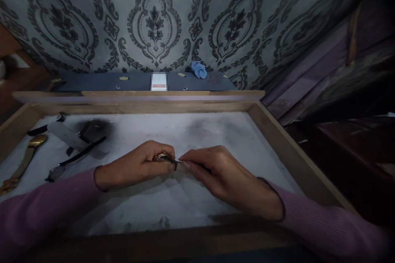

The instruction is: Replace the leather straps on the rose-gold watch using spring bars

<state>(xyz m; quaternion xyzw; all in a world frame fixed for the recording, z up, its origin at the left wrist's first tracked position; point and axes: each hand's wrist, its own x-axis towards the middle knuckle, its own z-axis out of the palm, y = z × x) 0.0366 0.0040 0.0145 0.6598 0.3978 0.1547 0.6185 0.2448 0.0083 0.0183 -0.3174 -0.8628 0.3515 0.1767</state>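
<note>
My left hand (138, 163) is closed round a gold-rimmed wristwatch (163, 157), thumb and forefinger gripping its sides near the middle of the tray. A short dark piece sticks out past the fingertips on the watch's right side. My right hand (220, 170) pinches a small, thin silvery piece (177, 160) between thumb and forefinger, and its end reaches to the watch. Whether this piece is a tool tip or part of the watch cannot be made out. Both hands are above the white tray floor (216, 131).
Wooden walls (277, 148) frame the tray. At its left lie a gold watch (23, 160), a grey strap (69, 136), a dark-strapped watch (58, 170) and a black strap (46, 125). Behind the tray are a small white box (159, 82) and a crumpled blue cloth (198, 70).
</note>
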